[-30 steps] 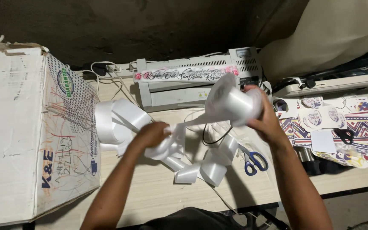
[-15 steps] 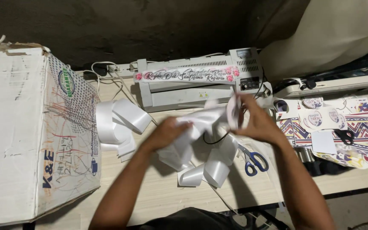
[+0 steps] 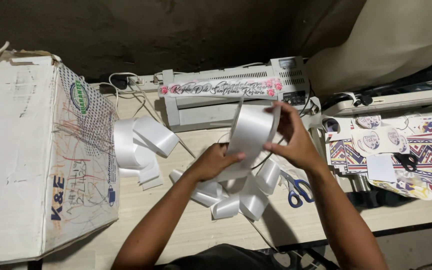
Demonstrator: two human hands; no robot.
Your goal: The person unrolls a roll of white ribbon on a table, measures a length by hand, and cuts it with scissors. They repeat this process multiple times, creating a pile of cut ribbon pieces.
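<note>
Head view: left hand [image 3: 215, 161] and right hand [image 3: 292, 136] pinch white ribbon [image 3: 248, 132]; scissors [image 3: 296, 189] just beside.

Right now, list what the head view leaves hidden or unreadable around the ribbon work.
- White ribbon: its lower end is hidden behind the left hand.
- Right hand: fingertips tucked behind the ribbon's edge, so the grip is unclear.
- Blue-handled scissors: blades covered by the right wrist.
- Cardboard box: cut off by the left edge.
- Printed sheets: designs too small to make out.
</note>
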